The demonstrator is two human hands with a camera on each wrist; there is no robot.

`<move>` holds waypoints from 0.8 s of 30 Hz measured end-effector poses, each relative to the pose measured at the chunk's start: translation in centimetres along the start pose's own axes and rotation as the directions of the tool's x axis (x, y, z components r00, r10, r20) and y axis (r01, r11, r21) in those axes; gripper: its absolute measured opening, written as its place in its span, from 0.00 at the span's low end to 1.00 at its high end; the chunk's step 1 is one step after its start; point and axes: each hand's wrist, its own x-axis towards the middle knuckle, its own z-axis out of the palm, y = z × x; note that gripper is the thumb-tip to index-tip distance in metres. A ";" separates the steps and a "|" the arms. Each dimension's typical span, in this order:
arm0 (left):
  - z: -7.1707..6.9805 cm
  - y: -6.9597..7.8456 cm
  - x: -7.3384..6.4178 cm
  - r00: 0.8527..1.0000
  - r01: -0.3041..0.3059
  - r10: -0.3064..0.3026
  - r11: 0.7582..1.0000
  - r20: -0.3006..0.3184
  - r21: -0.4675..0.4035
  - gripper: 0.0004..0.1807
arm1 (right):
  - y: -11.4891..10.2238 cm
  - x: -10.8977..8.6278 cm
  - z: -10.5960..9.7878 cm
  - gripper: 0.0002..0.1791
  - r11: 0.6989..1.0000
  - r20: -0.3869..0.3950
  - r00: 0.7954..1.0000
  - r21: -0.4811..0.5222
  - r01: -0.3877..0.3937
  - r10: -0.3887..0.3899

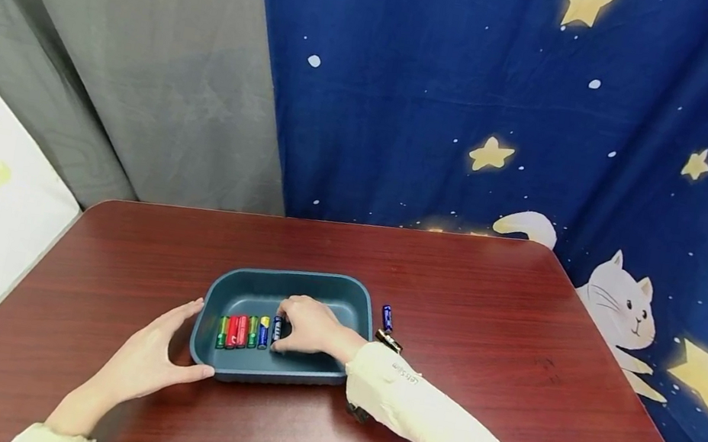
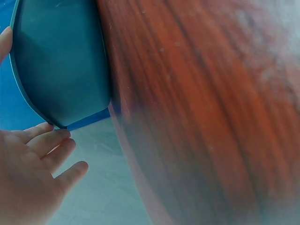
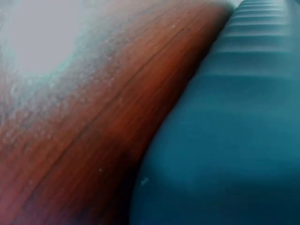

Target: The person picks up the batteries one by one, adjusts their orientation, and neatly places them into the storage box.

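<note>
A blue-green plastic tray [image 1: 274, 374] lies lengthwise on the table. My right hand [image 1: 308, 326] reaches into it and pinches a dark blue battery [image 1: 277, 328] by its two ends, thumb at the near end. Left of it stands a row of batteries side by side: a blue one with a yellow end [image 1: 263, 332], a green one [image 1: 252, 331], two red ones [image 1: 237, 331] and another green one [image 1: 222, 332]. My left hand [image 1: 148, 357] spans the tray's left end, thumb and straight fingers spread at its rim. The right wrist view shows only the tray's outer wall [image 3: 225, 140] and tabletop.
Outside the tray on the right lie a blue battery [image 1: 387, 317] and a black-and-gold battery [image 1: 388, 341], the latter beside my right sleeve [image 1: 434, 419]. The reddish-brown table [image 1: 516, 339] ends at grey and blue curtains [image 1: 416, 92] behind.
</note>
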 end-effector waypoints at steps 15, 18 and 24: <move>0.0 0.0 0.0 1.000 0.005 -0.005 1.000 0.012 0.001 0.55 | 0.1 -0.4 -0.2 0.31 0.997 0.000 1.000 0.078 0.030 -0.030; 0.0 0.0 -0.1 1.000 0.003 -0.003 1.000 0.011 -0.001 0.55 | 0.6 -0.7 -1.0 0.33 0.992 0.000 1.000 0.124 0.016 -0.016; 0.0 -0.1 0.0 1.000 -0.006 0.006 1.000 0.003 -0.006 0.55 | 2.0 -1.6 -2.6 0.32 0.980 -0.025 0.999 0.196 -0.015 0.020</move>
